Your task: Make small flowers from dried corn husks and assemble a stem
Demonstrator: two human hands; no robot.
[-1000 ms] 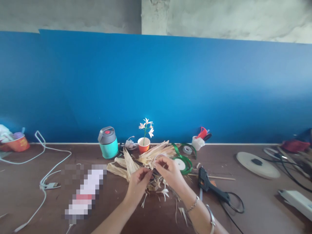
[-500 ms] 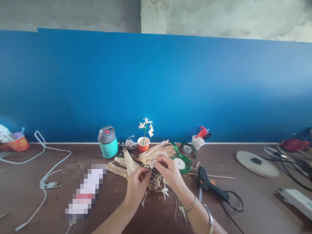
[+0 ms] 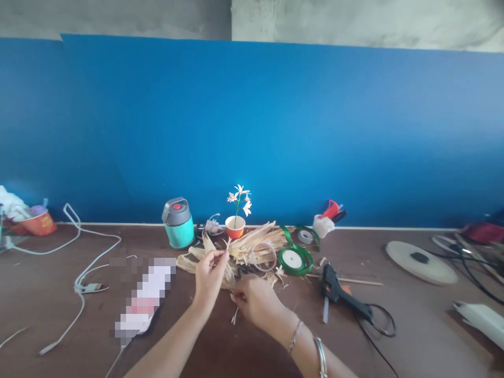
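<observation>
Pinching a small pale flower (image 3: 227, 244) at its one o'clock, the left hand (image 3: 210, 270) is nearly closed; at its four o'clock the right hand (image 3: 255, 300) curls, its hold unclear, dried husks (image 3: 256, 236) at twelve.

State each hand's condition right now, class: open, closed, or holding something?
Left hand: fingers closed on a small pale piece.
Right hand: fingers curled; cannot tell if they hold anything.

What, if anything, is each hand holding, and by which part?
The left hand pinches a small, pale, pronged husk-like piece below its prongs; whether the right hand holds anything cannot be told.
</observation>
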